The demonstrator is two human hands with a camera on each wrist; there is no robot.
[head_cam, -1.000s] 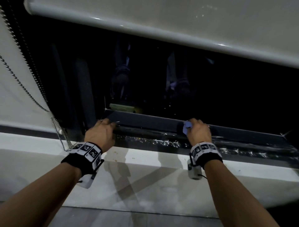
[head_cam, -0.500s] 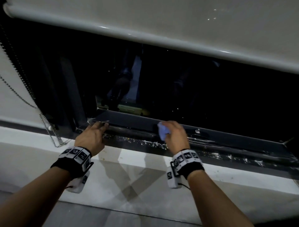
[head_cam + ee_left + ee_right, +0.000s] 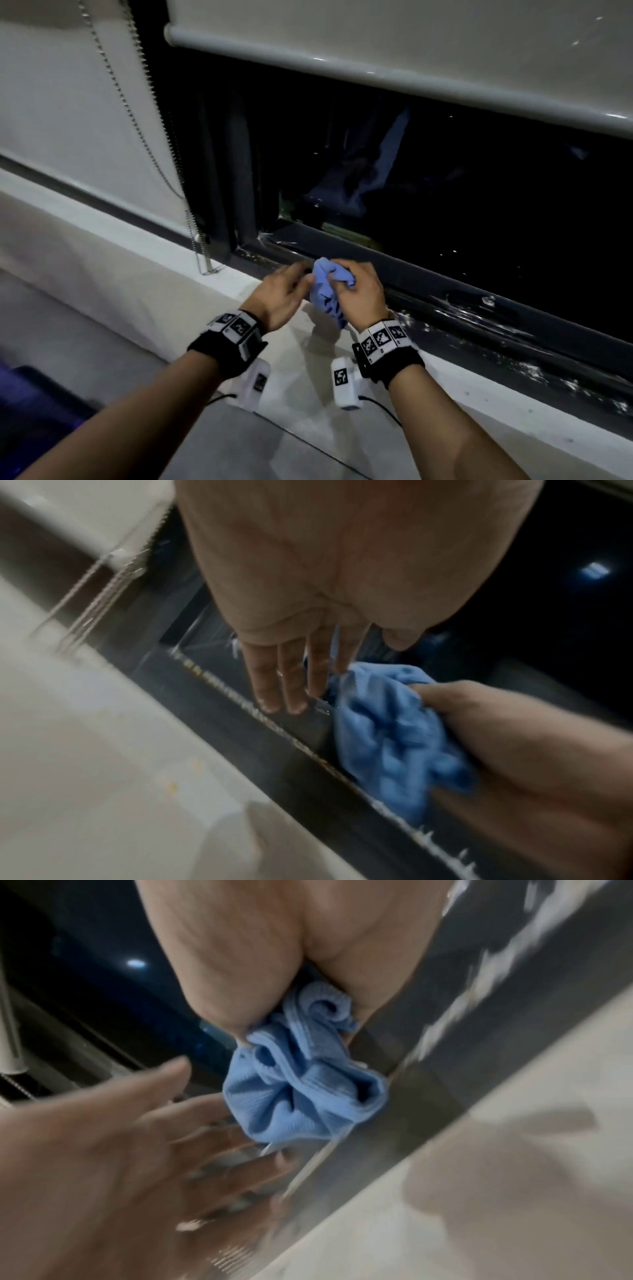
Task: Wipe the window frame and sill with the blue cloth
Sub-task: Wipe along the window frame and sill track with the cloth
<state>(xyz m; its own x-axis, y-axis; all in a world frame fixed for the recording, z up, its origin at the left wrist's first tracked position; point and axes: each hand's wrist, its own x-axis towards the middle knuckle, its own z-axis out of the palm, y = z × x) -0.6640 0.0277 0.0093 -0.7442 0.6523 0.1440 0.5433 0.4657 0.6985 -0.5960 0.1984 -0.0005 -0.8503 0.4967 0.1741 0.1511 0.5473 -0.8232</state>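
Note:
The blue cloth [image 3: 323,294] is bunched up in my right hand [image 3: 356,287], which grips it just above the dark bottom rail of the window frame [image 3: 462,287], near the frame's left corner. In the right wrist view the cloth [image 3: 301,1091] hangs crumpled from my curled fingers. My left hand [image 3: 291,287] is right beside it with fingers straight [image 3: 284,680], its thumb at the cloth's [image 3: 387,731] edge. The white sill [image 3: 479,404] runs below both hands. The frame's track [image 3: 513,359] shows white specks and smears to the right.
A roller blind [image 3: 411,44] hangs low over the dark glass [image 3: 479,188]. A bead chain [image 3: 137,113] drops along the left side of the frame to the sill. A second blind [image 3: 68,102] covers the left wall. A dark object [image 3: 34,404] sits at lower left.
Both hands slid left along the frame toward its corner. My left hand came off the rail and moved in beside the cloth, and my right hand lifted the cloth off the rail.

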